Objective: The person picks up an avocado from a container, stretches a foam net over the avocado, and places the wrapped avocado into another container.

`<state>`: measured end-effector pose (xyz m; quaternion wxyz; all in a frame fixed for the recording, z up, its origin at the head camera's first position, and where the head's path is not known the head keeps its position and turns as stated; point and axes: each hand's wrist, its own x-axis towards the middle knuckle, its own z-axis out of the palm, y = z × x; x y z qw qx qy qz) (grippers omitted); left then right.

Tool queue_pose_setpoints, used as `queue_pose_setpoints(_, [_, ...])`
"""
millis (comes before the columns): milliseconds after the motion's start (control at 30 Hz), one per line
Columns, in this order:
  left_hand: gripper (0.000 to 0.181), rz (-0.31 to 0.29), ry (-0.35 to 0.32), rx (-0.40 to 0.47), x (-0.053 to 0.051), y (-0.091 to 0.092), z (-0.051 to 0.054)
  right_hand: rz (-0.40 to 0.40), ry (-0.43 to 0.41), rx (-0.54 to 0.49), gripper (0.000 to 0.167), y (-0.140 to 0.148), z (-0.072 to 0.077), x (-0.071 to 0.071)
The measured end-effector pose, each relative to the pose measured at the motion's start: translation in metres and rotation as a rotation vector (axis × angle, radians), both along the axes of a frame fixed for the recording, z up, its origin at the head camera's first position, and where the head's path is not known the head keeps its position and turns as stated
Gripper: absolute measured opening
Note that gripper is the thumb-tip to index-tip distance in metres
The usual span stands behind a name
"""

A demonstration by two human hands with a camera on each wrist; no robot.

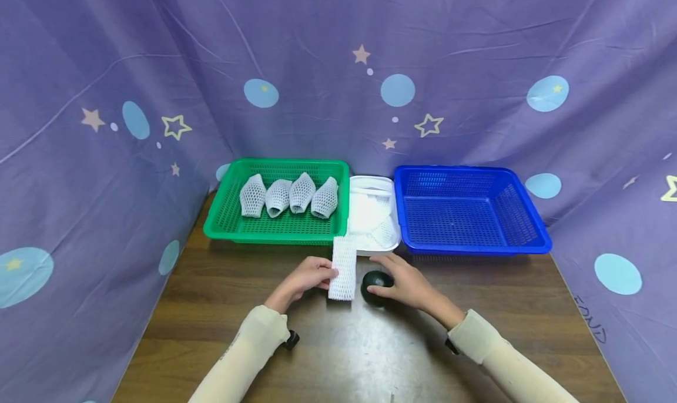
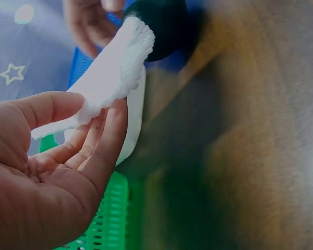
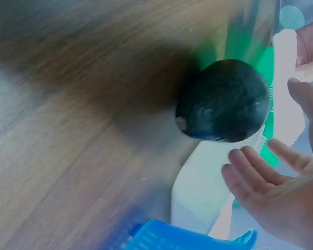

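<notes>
Between thumb and fingers, my left hand (image 1: 312,273) pinches a flattened white foam net sleeve (image 1: 344,269) by its left edge, above the table in front of the white container. Just right of the sleeve is a dark green, rounded fruit, seemingly an avocado (image 1: 376,286). My right hand (image 1: 404,282) is beside it with thumb and fingers spread around its right side. In the right wrist view the fingers (image 3: 253,169) are loosely bent and a gap shows between them and the avocado (image 3: 224,101). The left wrist view shows the sleeve (image 2: 107,73) partly covering the avocado.
A green basket (image 1: 275,231) at the back left holds several fruits in white foam nets (image 1: 301,192). Beside it stands a white container (image 1: 394,244) with more white netting. To its right is a blue basket (image 1: 449,215). A patterned purple cloth hangs behind the wooden table (image 1: 222,321).
</notes>
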<state>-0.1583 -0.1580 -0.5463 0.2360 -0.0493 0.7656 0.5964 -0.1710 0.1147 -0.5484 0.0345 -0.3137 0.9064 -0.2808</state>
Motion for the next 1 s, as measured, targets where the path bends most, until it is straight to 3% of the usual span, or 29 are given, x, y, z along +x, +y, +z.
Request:
queue_pose_setpoints(133, [0.02,0.025,-0.043,-0.012,0.005,0.004,-0.005,0.029,0.048,-0.018,0.061,-0.008,0.005,0.006])
queue_pose_setpoints(300, [0.021,0.08,-0.063,-0.009,0.008,0.011,-0.007,0.125,0.09,-0.054,0.056,-0.018,0.006,0.012])
queue_pose_setpoints(433, [0.018,0.105,-0.05,-0.038,0.008,0.015,-0.005,0.17,0.13,-0.057,0.055,-0.026,0.003,0.016])
queue_pose_setpoints(633, [0.008,0.125,-0.036,-0.095,0.011,0.018,0.0,0.175,0.209,-0.041,0.055,-0.032,-0.001,0.017])
queue_pose_setpoints(1000, [0.009,0.153,-0.031,-0.092,0.014,0.019,0.007,0.241,0.097,-0.042,0.052,-0.044,0.004,0.02])
